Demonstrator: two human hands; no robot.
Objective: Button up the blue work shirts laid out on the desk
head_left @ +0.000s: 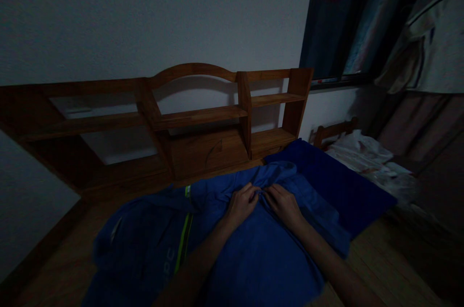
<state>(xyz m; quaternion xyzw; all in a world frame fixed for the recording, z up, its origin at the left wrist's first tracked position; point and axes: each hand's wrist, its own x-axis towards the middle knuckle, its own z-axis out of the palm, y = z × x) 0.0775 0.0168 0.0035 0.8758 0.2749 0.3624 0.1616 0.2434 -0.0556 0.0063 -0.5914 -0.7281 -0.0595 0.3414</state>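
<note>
A blue jacket point(261, 244) with yellow-green stripes and pale lettering lies spread over a wooden desk top. Near its upper middle, my left hand point(243, 203) pinches the cloth with fingers bent. Close beside it on the right, my right hand point(284, 204) also pinches the jacket, fingertips pressed together. A small gap separates the two hands, and a fold of fabric runs down from between them. The room is dim, so the small detail at my fingertips is hard to make out.
Behind the jacket stands a wooden shelf unit point(203, 116) against the wall. A darker blue flat cloth point(337, 188) lies to the right. Beyond it are a chair back point(337, 129) and white plastic bags point(358, 150). A pale garment point(442, 46) hangs at the upper right.
</note>
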